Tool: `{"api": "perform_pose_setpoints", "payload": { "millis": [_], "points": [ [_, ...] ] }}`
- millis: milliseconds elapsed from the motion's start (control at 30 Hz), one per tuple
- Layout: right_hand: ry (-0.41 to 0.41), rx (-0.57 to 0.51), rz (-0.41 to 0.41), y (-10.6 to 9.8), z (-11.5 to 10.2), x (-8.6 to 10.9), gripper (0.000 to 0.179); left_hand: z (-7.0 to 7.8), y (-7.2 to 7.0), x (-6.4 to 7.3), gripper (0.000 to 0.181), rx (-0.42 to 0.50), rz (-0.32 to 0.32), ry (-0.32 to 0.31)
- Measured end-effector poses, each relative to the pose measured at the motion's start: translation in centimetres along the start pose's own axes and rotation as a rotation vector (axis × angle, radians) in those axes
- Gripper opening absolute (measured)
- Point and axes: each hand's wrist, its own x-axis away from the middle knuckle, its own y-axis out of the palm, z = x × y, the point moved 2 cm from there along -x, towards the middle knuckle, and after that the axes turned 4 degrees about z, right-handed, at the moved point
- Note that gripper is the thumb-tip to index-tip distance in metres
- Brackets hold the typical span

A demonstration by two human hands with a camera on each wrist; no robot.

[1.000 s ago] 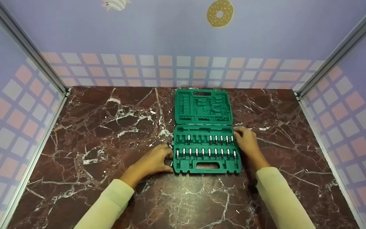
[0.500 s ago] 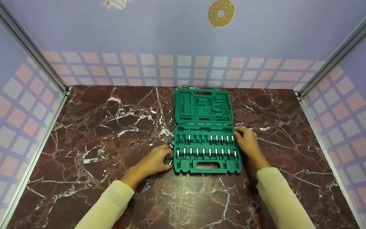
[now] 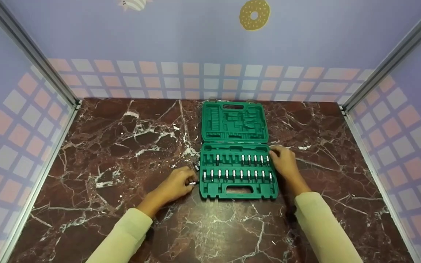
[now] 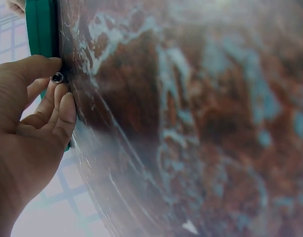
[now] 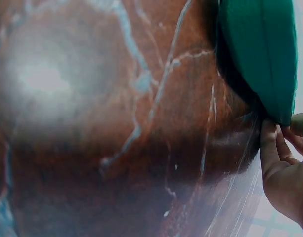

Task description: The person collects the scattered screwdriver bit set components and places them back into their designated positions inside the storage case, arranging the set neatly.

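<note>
A green socket case [image 3: 239,190] lies open on the marbled table, its lid folded back. Small silver sockets stand in two rows in its near half, the back row with several bare slots. My left hand [image 3: 177,182], just off the case's left side, pinches a small metal socket [image 3: 192,183] between thumb and fingers. The left wrist view shows that socket's hollow round end [image 4: 57,77] at the fingertips. Another small metal piece [image 3: 196,167] lies against the case's left edge. My right hand [image 3: 284,162] holds the case's right edge with thumb and fingers near the hinge.
The lid [image 3: 234,122] shows moulded recesses and reaches close to the back wall [image 3: 181,44]. Side walls [image 3: 411,120] with a tile pattern enclose the dark red marbled table [image 3: 130,146] at left and right.
My left hand has drawn slightly left from the case's edge, and the pinched socket now shows at its fingertips. My right hand stays at the case's right edge.
</note>
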Motion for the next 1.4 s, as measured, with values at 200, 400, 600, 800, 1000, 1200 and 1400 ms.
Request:
{"api": "perform_pose_setpoints", "payload": {
  "millis": [200,400,600,800,1000,1200,1400],
  "points": [
    [0.003,0.000,-0.003,0.0,0.1,-0.1,0.024,0.2,-0.7,0.0,0.019,0.038,0.012,-0.024],
    [0.006,0.009,-0.005,0.1,0.1,-0.1,0.024,0.2,-1.3,-0.2,0.018,0.097,0.053,-0.015],
    [0.021,0.000,-0.009,0.1,0.2,-0.1,0.024,0.5,-1.8,-0.4,0.017,0.165,0.097,-0.056],
    [0.029,-0.005,-0.015,0.0,0.1,-0.1,0.025,0.8,-2.1,-0.8,0.014,0.203,0.117,-0.090],
    [0.005,0.006,-0.011,0.0,0.0,-0.1,0.025,1.6,-2.9,-1.7,0.014,0.246,0.103,-0.115],
    [0.012,0.007,-0.015,0.0,0.0,-0.2,0.025,2.9,-3.8,-2.9,0.014,0.277,0.093,-0.128],
    [0.015,0.009,-0.013,0.0,0.1,-0.1,0.025,4.4,-3.8,-4.3,0.016,0.284,0.061,-0.151]
  ]
}}
